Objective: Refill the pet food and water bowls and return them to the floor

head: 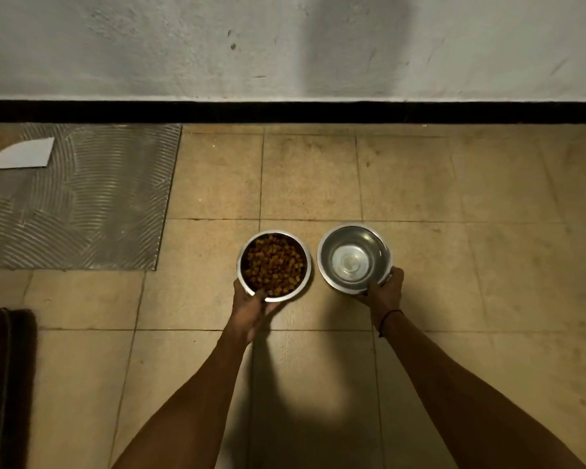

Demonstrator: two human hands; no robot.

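Two steel bowls are side by side over the tan tiled floor (454, 265). The food bowl (303, 253) on the left is full of brown kibble (273, 264); my left hand (251, 308) grips its near rim, thumb inside the edge. The water bowl (354, 257) on the right holds clear water; my right hand (384, 292) holds its near right rim. Shadows lie under both bowls, and I cannot tell whether they rest on the floor or hover just above it.
A white wall with a black skirting strip (291, 111) runs across the back. A grey ribbed mat (75, 198) with a white tile shard (22, 154) lies at the left. A dark rug (4, 384) sits at the lower left.
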